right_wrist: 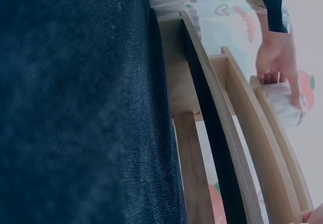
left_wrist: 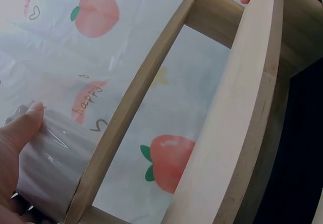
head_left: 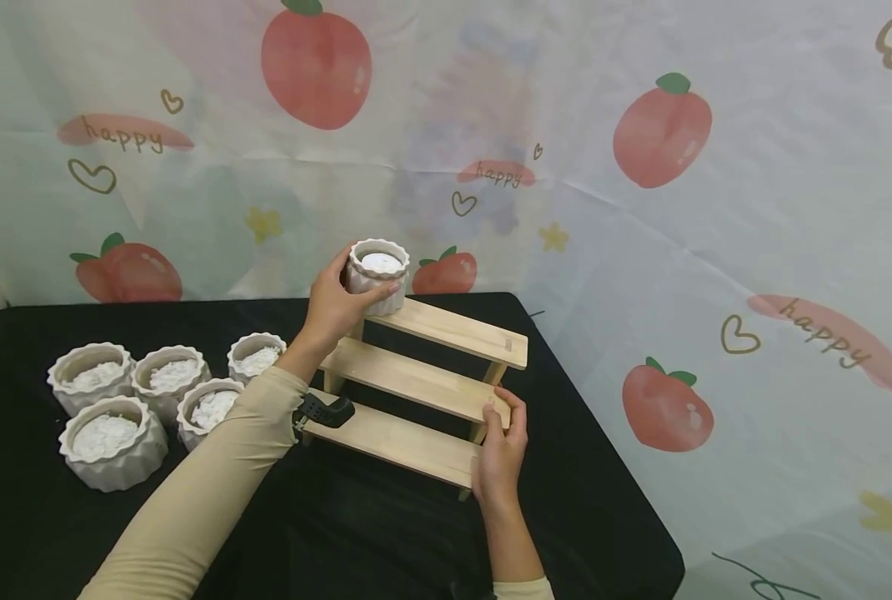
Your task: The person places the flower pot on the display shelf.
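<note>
beige sleeve (head_left: 198, 492) crosses the black-covered counter (head_left: 356, 542); the left grip (head_left: 337, 308) clasps a fluted white pot (head_left: 374, 279) at the upper left end of a three-tier wooden stand (head_left: 416, 383), whose right side the right grip (head_left: 500, 450) holds. five filled pots (head_left: 116, 473) stand left; fruit-printed cloth (head_left: 446, 100) hangs behind.

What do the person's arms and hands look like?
The left sleeve is long and beige, with a black wrist device near its end. Of the beige right sleeve, only the end shows. The left hand and right hand are ungloved.
</note>
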`<state>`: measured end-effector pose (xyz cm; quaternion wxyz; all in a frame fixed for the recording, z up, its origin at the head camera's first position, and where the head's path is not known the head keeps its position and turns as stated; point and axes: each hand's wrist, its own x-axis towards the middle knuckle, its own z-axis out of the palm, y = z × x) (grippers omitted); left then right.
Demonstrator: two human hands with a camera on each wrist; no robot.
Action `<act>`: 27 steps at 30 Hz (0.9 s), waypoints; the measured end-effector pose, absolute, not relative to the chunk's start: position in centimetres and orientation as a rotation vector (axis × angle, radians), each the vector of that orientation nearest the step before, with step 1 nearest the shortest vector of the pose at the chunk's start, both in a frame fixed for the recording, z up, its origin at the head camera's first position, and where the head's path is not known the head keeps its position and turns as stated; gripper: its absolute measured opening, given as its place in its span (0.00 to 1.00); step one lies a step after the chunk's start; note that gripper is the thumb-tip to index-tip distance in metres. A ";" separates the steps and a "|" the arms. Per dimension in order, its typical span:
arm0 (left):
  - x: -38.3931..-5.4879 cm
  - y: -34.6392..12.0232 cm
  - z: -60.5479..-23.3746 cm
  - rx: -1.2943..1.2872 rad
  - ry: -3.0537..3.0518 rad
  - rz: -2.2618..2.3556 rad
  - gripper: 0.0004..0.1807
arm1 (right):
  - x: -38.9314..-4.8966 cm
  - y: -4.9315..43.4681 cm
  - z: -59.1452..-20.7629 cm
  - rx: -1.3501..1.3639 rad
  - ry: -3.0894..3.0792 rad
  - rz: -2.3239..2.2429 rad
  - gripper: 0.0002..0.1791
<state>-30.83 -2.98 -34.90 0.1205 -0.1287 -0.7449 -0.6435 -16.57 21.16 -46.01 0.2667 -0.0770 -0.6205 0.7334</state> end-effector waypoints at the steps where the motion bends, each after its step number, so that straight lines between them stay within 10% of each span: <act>1: -30.8 -3.0 -35.0 -0.377 -2.179 -1.870 0.54 | -16.5 21.1 -46.0 -0.206 -1.678 1.980 0.17; 27: -28.6 -4.9 -37.5 -0.446 -2.177 -1.691 0.43 | -16.4 21.2 -45.9 -0.209 -1.672 1.981 0.17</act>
